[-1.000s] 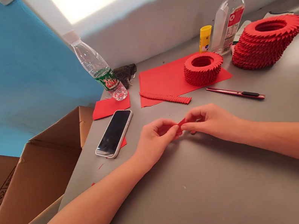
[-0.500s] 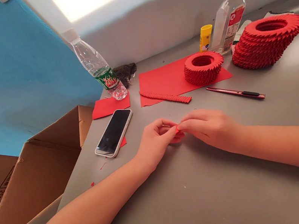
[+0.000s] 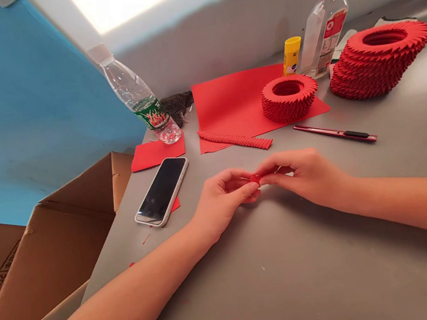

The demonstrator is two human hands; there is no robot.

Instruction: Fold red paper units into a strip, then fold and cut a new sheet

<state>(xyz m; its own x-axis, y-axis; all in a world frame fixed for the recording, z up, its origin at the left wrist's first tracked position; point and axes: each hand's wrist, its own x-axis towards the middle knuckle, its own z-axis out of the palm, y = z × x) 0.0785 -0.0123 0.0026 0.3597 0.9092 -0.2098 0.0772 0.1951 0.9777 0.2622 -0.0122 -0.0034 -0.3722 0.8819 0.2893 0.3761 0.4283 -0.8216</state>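
Note:
My left hand [image 3: 222,201] and my right hand [image 3: 305,174] meet at the middle of the grey table [image 3: 338,270], both pinching one small folded piece of red paper [image 3: 255,179] between thumb and fingertips. Most of the piece is hidden by my fingers. Behind my hands lies a row of folded red paper pieces [image 3: 235,139] beside a red paper sheet [image 3: 229,105]. A small ring of folded red pieces [image 3: 289,97] rests on that sheet. A larger stack of red rings [image 3: 380,59] sits at the far right.
A phone [image 3: 162,191] lies face up left of my hands, over a red scrap. A red utility knife [image 3: 335,133], a glue stick [image 3: 291,55], two clear bottles [image 3: 141,101] [image 3: 323,21] and a small red sheet [image 3: 157,152] are further back. Open cardboard boxes [image 3: 59,240] stand off the table's left edge.
My fingers have shifted slightly on the small red piece, the right hand pulling back a little. The back edge of the red sheet has lifted.

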